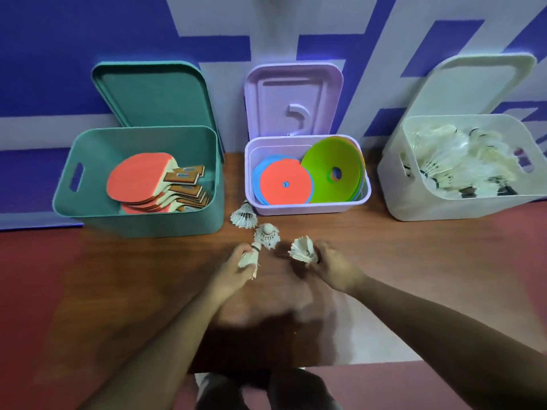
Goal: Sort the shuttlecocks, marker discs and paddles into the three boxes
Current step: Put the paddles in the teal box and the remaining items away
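1. Gripping one shuttlecock (249, 259) in curled left hand (232, 269), cork end forward, low over wooden floor (384, 247)
2. Pinching second shuttlecock (302, 250) in right hand (333, 267), feathers fanned leftward
3. Just ahead of left hand, on floor: loose shuttlecock (267, 234); beyond it, farther shuttlecock (244, 216) beside lilac box (310, 208) corner
4. In teal box (139, 224): paddles (139, 179); in lilac box: marker discs (284, 184); in white box (414, 202): heaped shuttlecocks (455, 161)

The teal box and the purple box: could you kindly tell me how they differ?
The teal box holds stacked paddles; the purple box holds marker discs. The teal box looks larger and deeper than the purple box. The teal box has a slot handle in its side wall; none shows on the purple box. Both stand open, with the teal lid and purple lid propped behind them.
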Available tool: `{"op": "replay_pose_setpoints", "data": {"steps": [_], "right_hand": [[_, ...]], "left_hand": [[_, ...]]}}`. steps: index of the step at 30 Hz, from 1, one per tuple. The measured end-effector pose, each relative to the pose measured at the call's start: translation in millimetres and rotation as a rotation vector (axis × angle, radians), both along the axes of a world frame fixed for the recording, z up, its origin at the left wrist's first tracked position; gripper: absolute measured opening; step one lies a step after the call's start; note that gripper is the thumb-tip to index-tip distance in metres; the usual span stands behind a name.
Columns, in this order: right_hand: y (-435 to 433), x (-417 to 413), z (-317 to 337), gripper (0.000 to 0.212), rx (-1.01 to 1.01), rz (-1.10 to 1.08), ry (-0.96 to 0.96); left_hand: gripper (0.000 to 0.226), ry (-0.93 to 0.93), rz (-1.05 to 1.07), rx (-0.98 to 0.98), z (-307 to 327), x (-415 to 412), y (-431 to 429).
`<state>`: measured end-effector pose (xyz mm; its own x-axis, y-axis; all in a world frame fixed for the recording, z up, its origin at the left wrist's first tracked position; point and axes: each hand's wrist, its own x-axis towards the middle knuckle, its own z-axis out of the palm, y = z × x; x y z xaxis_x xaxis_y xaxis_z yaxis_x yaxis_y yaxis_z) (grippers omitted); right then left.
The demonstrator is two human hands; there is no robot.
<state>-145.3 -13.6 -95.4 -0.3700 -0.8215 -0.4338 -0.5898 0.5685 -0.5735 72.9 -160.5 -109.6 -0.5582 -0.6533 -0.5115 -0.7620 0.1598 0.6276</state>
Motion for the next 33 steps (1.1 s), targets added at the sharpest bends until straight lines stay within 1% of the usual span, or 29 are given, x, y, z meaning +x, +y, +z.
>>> {"op": "replay_pose_setpoints", "data": {"steps": [2,3,4,6,8,11,13,14,16,17,18,20,22,23,24,26,27,28,30,31,33], "right_hand": [[-6.4,-8.5,-0.6,0.021,-0.008,0.047,0.011],[-9.7,-11.6,-0.2,0.021,-0.014,0.072,0.016],[-13.0,-13.9,0.5,0.023,-0.026,0.096,0.026],[-19.4,-17.0,2.9,0.032,-0.053,0.14,0.023],[-24.6,-16.0,8.4,0.039,-0.106,0.196,-0.019],[-30.2,-7.4,12.4,0.036,-0.17,0.233,-0.073],[-32.2,-0.5,10.0,0.031,-0.198,0.173,-0.155],[-33.2,2.2,7.4,0.03,-0.209,0.114,-0.227],[-36.5,7.3,3.0,0.032,-0.208,0.004,-0.355],[-38.6,10.6,1.1,0.032,-0.209,-0.02,-0.392],[-40.3,14.6,-1.6,0.032,-0.195,-0.028,-0.426],[-45.2,24.4,-3.8,0.03,-0.152,0.002,-0.474],[-53.5,30.0,-9.7,0.028,-0.085,0.065,-0.454],[-59.7,30.7,-12.8,0.027,-0.043,0.072,-0.412],[-67.4,29.8,-17.8,0.025,-0.017,0.072,-0.312],[-83.1,26.7,-23.9,0.027,0.024,0.07,-0.048],[-90.4,26.7,-24.9,0.03,0.019,0.061,0.022],[-97.3,28.0,-28.0,0.035,0.011,0.055,0.038],[-109.1,33.4,-31.3,0.046,0.032,0.057,0.005],[-112.9,35.2,-35.0,0.046,0.067,0.098,0.003],[-119.2,35.8,-54.0,0.036,0.087,0.161,0.041]], "left_hand": [[0.036,0.111,0.072,0.096,16.1,-3.2,0.3],[0.033,0.148,0.101,0.101,22.8,-7.1,-0.3],[0.028,0.177,0.117,0.099,29.9,-12.4,-0.9],[0.021,0.228,0.079,0.102,42.3,-25.1,0.8],[0.021,0.28,0.047,0.104,48.6,-38.3,5.7],[0.031,0.301,0.111,0.106,47.6,-51.4,11.7],[0.035,0.292,0.146,0.111,45.0,-55.3,13.4],[0.041,0.31,0.142,0.085,42.9,-54.9,13.9],[0.07,0.352,0.123,0.026,36.4,-50.2,12.2],[0.085,0.353,0.108,0.03,32.9,-46.3,9.8],[0.092,0.36,0.093,0.067,29.4,-41.6,7.0],[0.09,0.407,0.092,0.162,23.9,-33.0,1.8],[0.084,0.424,0.148,0.138,18.5,-22.3,-4.0],[0.083,0.406,0.179,0.097,17.1,-16.5,-7.4],[0.083,0.378,0.203,0.051,14.6,-9.3,-11.7],[0.081,0.269,0.212,0.004,7.6,5.4,-20.0],[0.079,0.201,0.199,-0.004,3.3,12.4,-23.8],[0.075,0.131,0.171,-0.017,-1.3,18.8,-27.9],[0.071,0.024,0.09,-0.072,-6.4,27.4,-33.6],[0.072,0.018,0.053,-0.107,-9.3,30.2,-35.5],[0.076,0.064,0.012,-0.15,-14.6,34.1,-38.6]]}}
